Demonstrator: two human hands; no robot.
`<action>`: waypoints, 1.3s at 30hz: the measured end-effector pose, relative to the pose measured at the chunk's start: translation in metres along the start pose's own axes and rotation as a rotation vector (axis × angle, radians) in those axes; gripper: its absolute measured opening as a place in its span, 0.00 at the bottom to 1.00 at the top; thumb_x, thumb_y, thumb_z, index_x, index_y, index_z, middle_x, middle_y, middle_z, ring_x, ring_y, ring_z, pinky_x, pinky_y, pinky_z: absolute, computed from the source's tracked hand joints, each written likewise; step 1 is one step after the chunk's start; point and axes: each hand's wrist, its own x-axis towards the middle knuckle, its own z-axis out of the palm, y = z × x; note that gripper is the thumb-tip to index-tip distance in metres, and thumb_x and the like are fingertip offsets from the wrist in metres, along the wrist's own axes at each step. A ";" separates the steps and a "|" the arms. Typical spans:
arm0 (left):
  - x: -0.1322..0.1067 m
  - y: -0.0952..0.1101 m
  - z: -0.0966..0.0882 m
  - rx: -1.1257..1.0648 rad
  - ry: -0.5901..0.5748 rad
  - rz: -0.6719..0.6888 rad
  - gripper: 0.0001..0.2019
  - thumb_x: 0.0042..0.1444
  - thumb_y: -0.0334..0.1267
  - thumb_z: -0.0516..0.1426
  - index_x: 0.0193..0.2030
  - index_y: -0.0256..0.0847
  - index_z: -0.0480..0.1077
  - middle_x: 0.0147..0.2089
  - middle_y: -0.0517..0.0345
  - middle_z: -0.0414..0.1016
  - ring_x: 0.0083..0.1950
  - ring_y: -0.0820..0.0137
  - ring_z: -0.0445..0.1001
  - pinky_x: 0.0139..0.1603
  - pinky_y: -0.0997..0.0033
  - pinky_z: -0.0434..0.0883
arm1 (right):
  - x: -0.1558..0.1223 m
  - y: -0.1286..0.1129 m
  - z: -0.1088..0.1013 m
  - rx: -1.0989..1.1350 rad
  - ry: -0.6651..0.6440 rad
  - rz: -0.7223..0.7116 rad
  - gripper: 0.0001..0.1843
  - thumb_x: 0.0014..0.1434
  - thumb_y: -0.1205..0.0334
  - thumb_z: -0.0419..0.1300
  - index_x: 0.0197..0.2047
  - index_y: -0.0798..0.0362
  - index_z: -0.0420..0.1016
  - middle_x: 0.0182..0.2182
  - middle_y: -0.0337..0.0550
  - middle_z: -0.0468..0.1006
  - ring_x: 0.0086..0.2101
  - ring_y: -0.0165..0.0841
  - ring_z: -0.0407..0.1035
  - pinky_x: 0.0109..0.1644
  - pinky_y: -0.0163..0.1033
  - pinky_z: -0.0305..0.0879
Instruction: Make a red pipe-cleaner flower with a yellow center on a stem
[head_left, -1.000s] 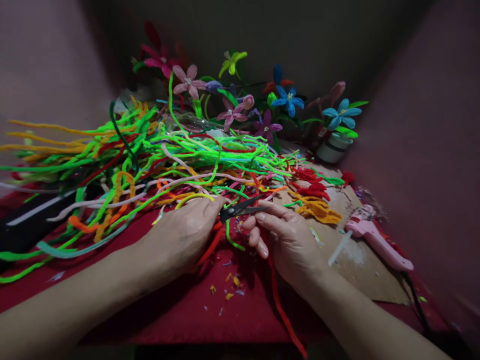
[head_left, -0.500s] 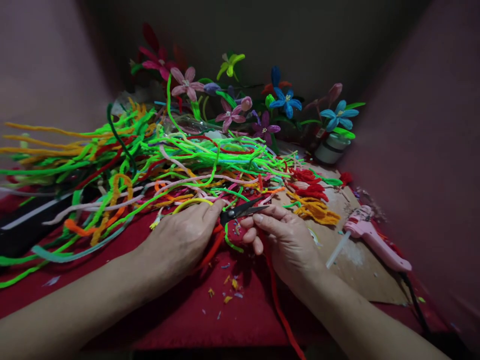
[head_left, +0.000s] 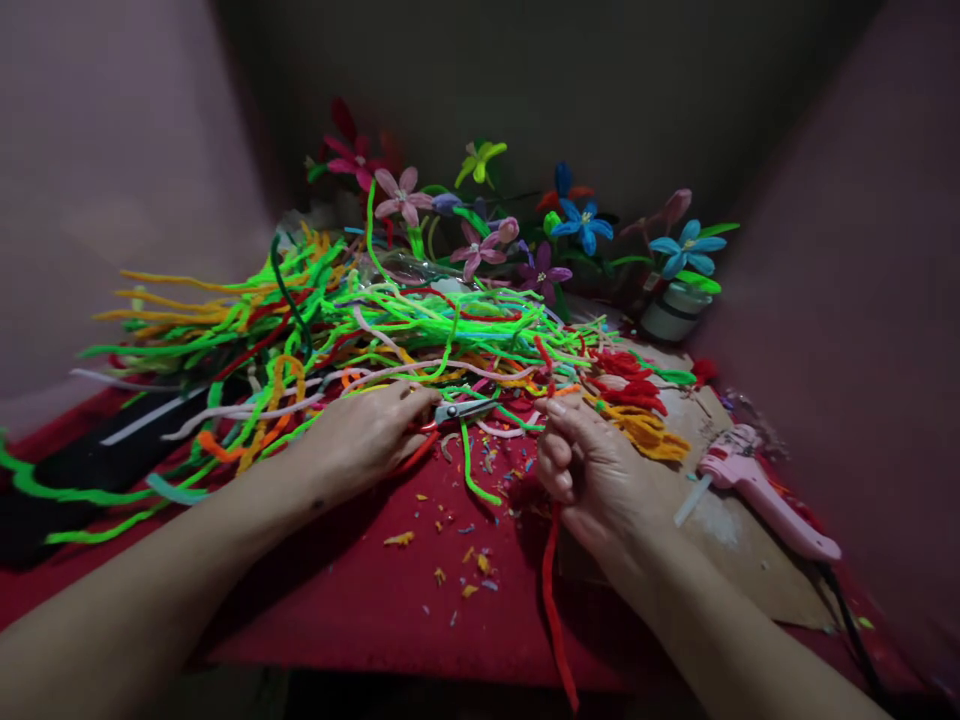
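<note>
My left hand (head_left: 360, 440) is closed around the handles of small scissors (head_left: 461, 410), whose blades point right over the red cloth (head_left: 360, 610). My right hand (head_left: 592, 470) is curled shut, pinching a red pipe cleaner (head_left: 553, 590) that runs up past my fingertips and hangs down below my wrist toward the table's front edge. The two hands sit a short gap apart. A loose green pipe cleaner (head_left: 472, 470) lies between them. Behind both hands spreads a big heap of pipe cleaners (head_left: 360, 320) in green, orange, pink and red.
Finished pipe-cleaner flowers (head_left: 525, 230) stand at the back, some in a small white pot (head_left: 671, 312). A pink glue gun (head_left: 757, 485) lies on brown cardboard (head_left: 735, 560) at the right. Red and orange bent pieces (head_left: 634, 400) lie near it. Small cut scraps (head_left: 457, 550) dot the cloth.
My right hand has let go of the scissors' tips, moved right and closed on the red pipe cleaner. The left hand still has the scissors. The view has shifted slightly.
</note>
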 end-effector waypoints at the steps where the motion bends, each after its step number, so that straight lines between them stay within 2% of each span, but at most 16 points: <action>1: 0.001 -0.002 -0.001 0.026 -0.011 0.015 0.17 0.56 0.39 0.52 0.51 0.40 0.70 0.48 0.45 0.73 0.46 0.56 0.71 0.42 0.60 0.69 | 0.000 -0.002 0.001 0.017 -0.016 0.021 0.08 0.48 0.62 0.65 0.28 0.53 0.67 0.10 0.27 0.62 0.09 0.20 0.51 0.09 0.23 0.42; 3: 0.002 -0.001 -0.005 0.037 0.033 0.003 0.18 0.57 0.39 0.51 0.53 0.36 0.68 0.48 0.42 0.72 0.49 0.55 0.69 0.47 0.56 0.67 | 0.000 -0.005 0.004 0.046 -0.062 0.081 0.08 0.48 0.62 0.64 0.29 0.53 0.68 0.11 0.28 0.63 0.10 0.20 0.53 0.09 0.24 0.42; 5: 0.005 0.010 -0.014 -0.095 0.102 -0.068 0.19 0.57 0.41 0.51 0.53 0.35 0.68 0.47 0.43 0.73 0.49 0.55 0.69 0.49 0.56 0.66 | -0.001 -0.008 0.007 0.079 -0.120 0.120 0.07 0.49 0.63 0.63 0.29 0.53 0.68 0.13 0.30 0.67 0.11 0.21 0.57 0.11 0.23 0.46; 6: 0.006 0.018 -0.019 -0.229 0.113 -0.102 0.18 0.57 0.42 0.52 0.51 0.35 0.69 0.46 0.45 0.74 0.47 0.57 0.70 0.48 0.58 0.66 | -0.001 -0.009 0.009 0.093 -0.153 0.132 0.06 0.50 0.63 0.63 0.29 0.54 0.68 0.14 0.32 0.69 0.12 0.21 0.60 0.12 0.23 0.48; 9: 0.014 0.048 -0.033 -0.791 0.002 -0.192 0.16 0.54 0.46 0.56 0.46 0.40 0.72 0.44 0.52 0.76 0.44 0.64 0.72 0.45 0.68 0.67 | -0.004 -0.009 0.015 0.114 -0.263 0.147 0.04 0.52 0.65 0.61 0.29 0.55 0.69 0.16 0.34 0.72 0.14 0.22 0.63 0.13 0.23 0.51; 11: 0.022 0.064 -0.037 -1.121 -0.012 -0.253 0.15 0.54 0.46 0.57 0.44 0.41 0.73 0.37 0.57 0.76 0.35 0.70 0.72 0.36 0.73 0.67 | -0.006 -0.006 0.017 0.108 -0.325 0.164 0.03 0.53 0.65 0.60 0.30 0.56 0.70 0.16 0.35 0.72 0.13 0.22 0.63 0.12 0.24 0.49; 12: 0.026 0.070 -0.038 -1.268 -0.017 -0.267 0.13 0.53 0.46 0.58 0.39 0.39 0.74 0.31 0.58 0.74 0.29 0.74 0.70 0.31 0.75 0.66 | -0.007 -0.004 0.017 0.105 -0.348 0.167 0.03 0.53 0.65 0.59 0.30 0.56 0.70 0.16 0.35 0.72 0.13 0.22 0.63 0.12 0.24 0.49; 14: 0.034 0.076 -0.037 -1.498 -0.006 -0.308 0.11 0.51 0.44 0.60 0.30 0.36 0.74 0.24 0.61 0.70 0.23 0.78 0.65 0.26 0.78 0.64 | -0.009 -0.001 0.018 0.088 -0.385 0.174 0.04 0.54 0.65 0.58 0.31 0.57 0.70 0.16 0.35 0.71 0.13 0.22 0.62 0.12 0.25 0.48; 16: 0.041 0.079 -0.034 -1.633 0.058 -0.342 0.09 0.50 0.41 0.62 0.29 0.35 0.74 0.23 0.62 0.67 0.22 0.79 0.64 0.24 0.79 0.63 | -0.009 0.001 0.017 0.059 -0.397 0.172 0.04 0.55 0.64 0.58 0.31 0.56 0.70 0.15 0.34 0.70 0.12 0.21 0.58 0.12 0.25 0.45; 21: 0.048 0.083 -0.031 -1.721 0.114 -0.435 0.08 0.50 0.38 0.61 0.32 0.32 0.74 0.27 0.57 0.71 0.22 0.79 0.66 0.21 0.79 0.64 | -0.007 -0.005 0.015 0.069 -0.378 0.201 0.05 0.51 0.64 0.60 0.28 0.56 0.68 0.09 0.25 0.55 0.09 0.19 0.44 0.12 0.25 0.38; 24: 0.050 0.083 -0.031 -1.705 0.096 -0.504 0.06 0.48 0.34 0.62 0.31 0.32 0.74 0.28 0.55 0.72 0.22 0.79 0.66 0.19 0.81 0.62 | -0.005 -0.008 0.012 0.110 -0.367 0.251 0.05 0.50 0.63 0.59 0.27 0.56 0.68 0.08 0.24 0.50 0.10 0.19 0.42 0.12 0.26 0.37; 27: 0.052 0.079 -0.029 -1.629 0.111 -0.503 0.06 0.46 0.33 0.63 0.28 0.33 0.73 0.24 0.60 0.68 0.21 0.80 0.64 0.19 0.80 0.61 | -0.002 -0.008 0.008 0.135 -0.386 0.296 0.06 0.52 0.63 0.58 0.28 0.57 0.69 0.08 0.24 0.52 0.09 0.19 0.44 0.11 0.25 0.40; 29: 0.053 0.076 -0.026 -1.578 0.112 -0.489 0.07 0.45 0.34 0.64 0.25 0.34 0.71 0.21 0.64 0.65 0.20 0.80 0.63 0.21 0.79 0.62 | 0.001 -0.007 0.005 0.115 -0.409 0.298 0.07 0.53 0.62 0.58 0.29 0.57 0.69 0.09 0.27 0.57 0.10 0.20 0.50 0.11 0.25 0.44; 33: 0.052 0.075 -0.018 -1.574 -0.004 -0.476 0.09 0.43 0.35 0.65 0.24 0.35 0.69 0.22 0.63 0.67 0.22 0.79 0.67 0.25 0.79 0.65 | 0.007 -0.002 -0.001 0.007 -0.402 0.191 0.08 0.52 0.60 0.60 0.28 0.56 0.67 0.15 0.35 0.71 0.12 0.24 0.62 0.11 0.26 0.54; 35: 0.051 0.075 -0.013 -1.593 -0.035 -0.489 0.08 0.43 0.34 0.66 0.28 0.35 0.71 0.23 0.62 0.69 0.23 0.79 0.68 0.25 0.80 0.65 | 0.010 0.000 -0.004 -0.031 -0.385 0.165 0.09 0.50 0.61 0.61 0.27 0.56 0.66 0.15 0.35 0.71 0.12 0.24 0.62 0.10 0.26 0.54; 39: 0.049 0.071 -0.006 -1.609 -0.051 -0.546 0.09 0.46 0.37 0.64 0.31 0.36 0.72 0.24 0.63 0.69 0.20 0.82 0.64 0.18 0.83 0.59 | 0.013 0.002 -0.009 -0.090 -0.334 0.171 0.07 0.49 0.62 0.60 0.25 0.57 0.68 0.12 0.33 0.69 0.09 0.23 0.58 0.08 0.26 0.51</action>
